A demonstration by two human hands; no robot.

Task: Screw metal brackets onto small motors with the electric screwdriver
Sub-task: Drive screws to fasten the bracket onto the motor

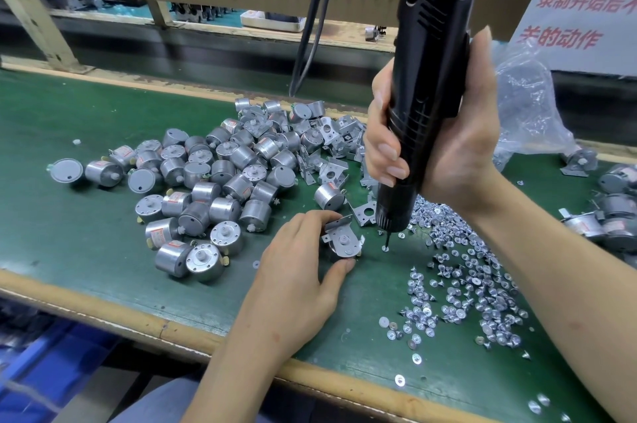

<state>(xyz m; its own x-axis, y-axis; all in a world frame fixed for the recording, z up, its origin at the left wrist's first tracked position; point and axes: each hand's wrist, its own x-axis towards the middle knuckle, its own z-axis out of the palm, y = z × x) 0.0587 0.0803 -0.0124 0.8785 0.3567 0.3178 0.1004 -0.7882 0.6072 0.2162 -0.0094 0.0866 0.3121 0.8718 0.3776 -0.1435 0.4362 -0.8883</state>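
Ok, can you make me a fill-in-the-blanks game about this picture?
1. The right hand grips an electric screwdriver coloured ____.
2. The left hand holds a motor with a bracket; the table top is ____.
3. The screwdriver's tip touches one loose ____.
4. The pile of spare motors lies on the picture's ____ side.
Missing words: black, green, screw, left.

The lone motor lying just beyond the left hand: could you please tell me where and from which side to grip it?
Grip the motor across its curved wall, coming from above and the left. It lies on its side with the shaft pointing right toward a loose bracket and the screwdriver, so that side looks crowded.
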